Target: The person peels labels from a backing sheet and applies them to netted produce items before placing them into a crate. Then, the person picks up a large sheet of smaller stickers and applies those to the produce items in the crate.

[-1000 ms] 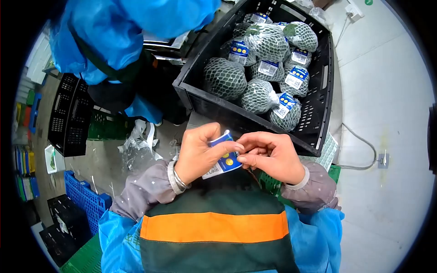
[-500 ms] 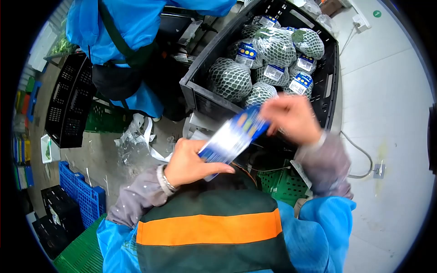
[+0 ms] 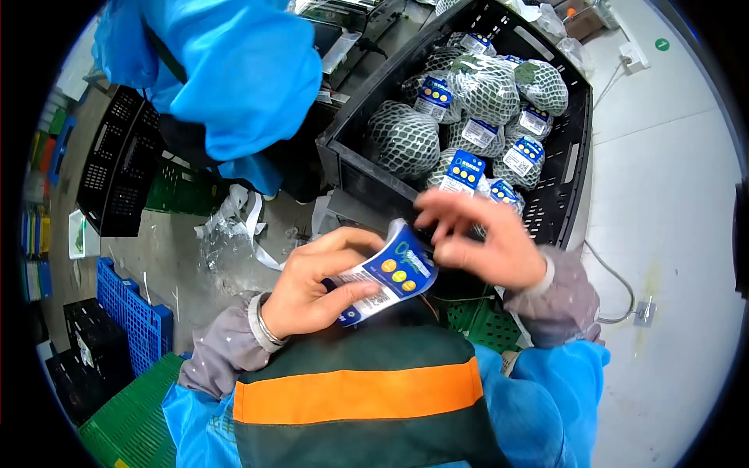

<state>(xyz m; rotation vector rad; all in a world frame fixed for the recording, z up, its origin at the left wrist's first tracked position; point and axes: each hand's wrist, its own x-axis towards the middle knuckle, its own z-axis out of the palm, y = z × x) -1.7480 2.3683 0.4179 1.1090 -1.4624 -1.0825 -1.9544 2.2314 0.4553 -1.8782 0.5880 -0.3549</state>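
My left hand grips a curved blue-and-white label card, thumb across its printed front and fingers behind it. The card carries round yellow and orange spots and a white printed panel. To the right, my right hand hovers at the near edge of the black crate, fingers apart, with nothing seen between them. Round green produce in white net sleeves fills the crate, many pieces bearing similar blue labels. One label stands upright on the produce just beyond my right fingers.
A person in blue clothing is close at the upper left, near stacked black crates. Clear plastic and white strapping lie on the floor. Green crates and a blue one stand lower left. A white wall borders the right.
A blue label now shows on produce at the crate's near side. My right hand has come away from the card and opened. The other person has leaned rightward.
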